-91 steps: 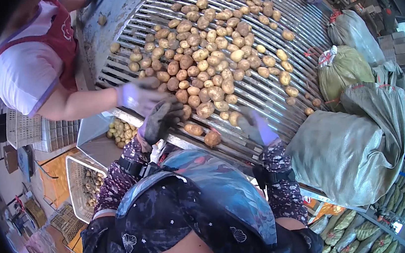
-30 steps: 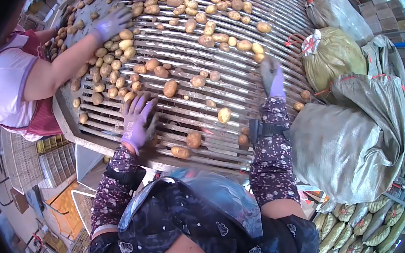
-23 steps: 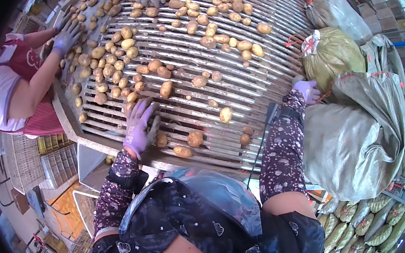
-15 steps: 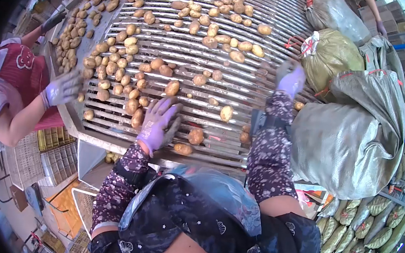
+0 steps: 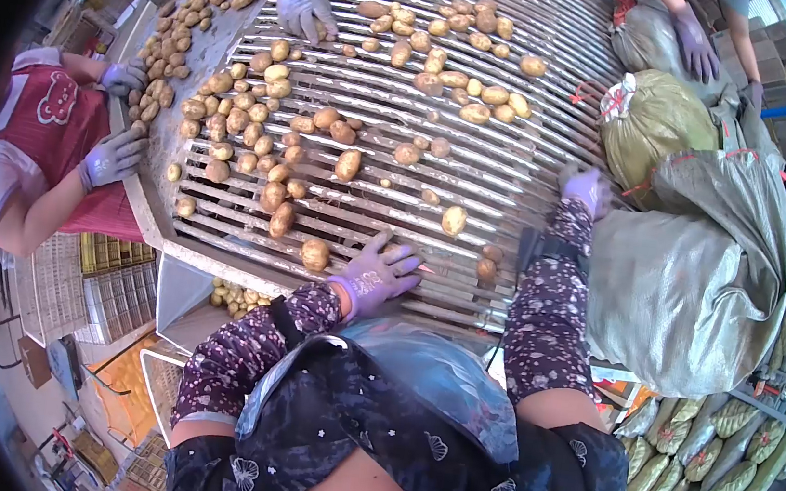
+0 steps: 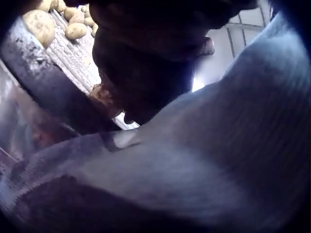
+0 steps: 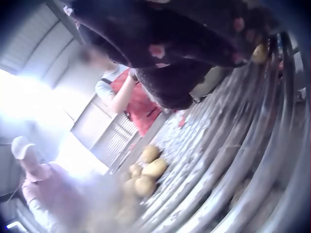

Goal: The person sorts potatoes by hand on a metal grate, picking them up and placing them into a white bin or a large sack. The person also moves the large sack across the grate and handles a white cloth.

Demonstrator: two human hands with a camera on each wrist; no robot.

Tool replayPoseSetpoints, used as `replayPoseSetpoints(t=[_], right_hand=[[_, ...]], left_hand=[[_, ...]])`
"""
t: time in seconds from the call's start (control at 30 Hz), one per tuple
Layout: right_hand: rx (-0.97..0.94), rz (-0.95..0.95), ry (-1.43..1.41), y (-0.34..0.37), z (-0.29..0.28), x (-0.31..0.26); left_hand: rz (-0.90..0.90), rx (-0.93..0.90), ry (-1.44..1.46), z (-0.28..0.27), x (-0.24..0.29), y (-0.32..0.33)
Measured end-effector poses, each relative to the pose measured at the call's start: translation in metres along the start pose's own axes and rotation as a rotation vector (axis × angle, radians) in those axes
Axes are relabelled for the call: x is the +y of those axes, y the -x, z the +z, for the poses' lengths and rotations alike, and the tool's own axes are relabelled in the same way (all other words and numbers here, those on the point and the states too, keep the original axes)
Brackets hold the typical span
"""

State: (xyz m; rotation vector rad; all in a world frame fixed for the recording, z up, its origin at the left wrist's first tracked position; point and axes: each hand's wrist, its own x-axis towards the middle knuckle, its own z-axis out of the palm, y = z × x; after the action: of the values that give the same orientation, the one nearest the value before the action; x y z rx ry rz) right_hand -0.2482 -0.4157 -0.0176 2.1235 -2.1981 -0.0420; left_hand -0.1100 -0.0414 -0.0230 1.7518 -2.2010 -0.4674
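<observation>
My left hand (image 5: 378,278), in a purple glove, lies over the front end of the slatted metal rack (image 5: 424,317). Its fingers are spread, and what lies beneath its palm is hidden. One potato (image 5: 315,255) sits just left of it. In the left wrist view the hand is a dark shape, with a potato (image 6: 39,27) beyond the rack's edge. At the rack's right side, my gloved right hand (image 5: 585,190) is beside the grey sack (image 5: 689,289); its fingertips are mostly hidden. The right wrist view shows the flowered sleeve (image 7: 160,53) above the bars and several potatoes (image 7: 154,168).
A person in a red apron (image 5: 56,100) stands left by a metal tray (image 5: 172,118) with potatoes. Another gloved hand (image 5: 299,4) reaches in from the back. A tied green sack (image 5: 659,125) stands right, with other people's hands (image 5: 697,47) behind it. Crates (image 5: 111,296) stand below left.
My left hand has slid right along the front of the rack, covering potatoes seen there before. My right hand has swept back and forth at the right edge. Most potatoes have left the near middle.
</observation>
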Motion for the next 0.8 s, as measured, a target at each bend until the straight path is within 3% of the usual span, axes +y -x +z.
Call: replayPoseSetpoints(t=[0.1, 0.2, 0.23, 0.37, 0.43, 0.5, 0.57, 0.6, 0.63, 0.67, 0.73, 0.8], right_hand=[[0.021, 0.068, 0.35, -0.003, 0.042, 0.004], [-0.404, 0.09, 0.06, -0.017, -0.003, -0.003], [-0.46, 0.074, 0.057, -0.02, -0.004, -0.004], [-0.353, -0.074, 0.202, -0.029, 0.017, 0.005], [-0.335, -0.143, 0.248, -0.033, 0.024, 0.009], [-0.365, -0.217, 0.281, -0.042, 0.02, 0.014], [-0.408, -0.277, 0.294, -0.051, 0.016, 0.017], [-0.432, -0.301, 0.297, -0.053, 0.016, 0.021], [-0.453, -0.326, 0.303, -0.054, 0.018, 0.023], [-0.477, -0.351, 0.308, -0.056, 0.019, 0.025], [-0.513, -0.387, 0.288, -0.056, 0.021, 0.027], [-0.562, -0.441, 0.221, -0.061, 0.023, 0.025]], left_hand=[[-0.016, 0.019, -0.031, 0.008, -0.007, 0.002], [-0.056, -0.048, -0.122, -0.011, -0.016, 0.0], [-0.075, -0.085, -0.169, -0.02, -0.02, 0.001], [-0.322, -0.049, -0.236, -0.044, -0.064, 0.024], [-0.51, 0.032, -0.2, -0.077, -0.082, 0.034], [-0.655, 0.248, -0.372, -0.083, -0.115, 0.055], [-0.8, 0.411, -0.337, -0.087, -0.134, 0.063], [-0.713, 0.537, -0.382, -0.094, -0.128, 0.061], [-0.695, 0.551, -0.32, -0.096, -0.114, 0.054], [-0.642, 0.439, -0.044, -0.111, -0.096, 0.043], [-0.429, 0.422, -0.005, -0.084, -0.065, 0.03], [-0.254, 0.206, 0.021, -0.052, -0.037, 0.019]])
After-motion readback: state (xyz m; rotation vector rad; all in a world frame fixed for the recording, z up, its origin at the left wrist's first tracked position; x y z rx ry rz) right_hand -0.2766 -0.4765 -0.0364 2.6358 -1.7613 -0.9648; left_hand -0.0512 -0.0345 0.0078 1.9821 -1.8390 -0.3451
